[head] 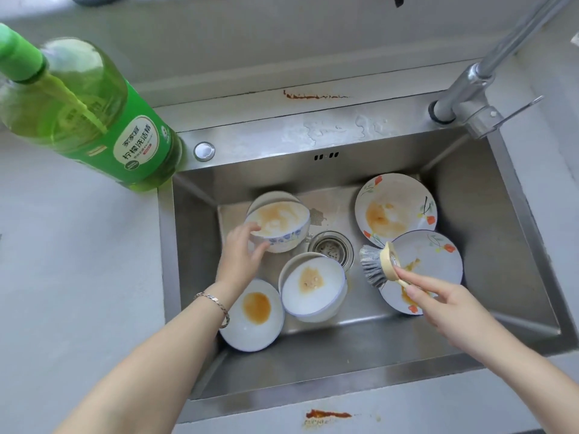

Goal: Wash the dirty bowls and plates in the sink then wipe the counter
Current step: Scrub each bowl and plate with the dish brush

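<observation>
From the head view, the left hand is gripping the patterned bowl, fingers curling over its rim and thumb pressing its outer wall. The bowl is tilting toward the camera at the back left of the sink; whether it is lifted clear of the floor cannot be told. The right hand is pinching the pale handle of the brush between thumb and fingertips, its grey bristles pointing left and hanging over the near plate.

Washing is, by my judgement, barely beginning. Brown sauce is showing in every piece: the patterned bowl, the middle bowl, the near-left bowl, the far plate and the near plate. A further bowl is peeking out behind the held one. No suds and no running stream are appearing. The counter is also waiting, with a rusty smear lying along its front edge.

The crockery is glossy white glazed ware, the bowls deep and round with blue rims, the plates shallow with orange flowers. The sink is brushed steel with sharp square walls and a round strainer. A translucent green detergent bottle is standing at the left corner.
</observation>
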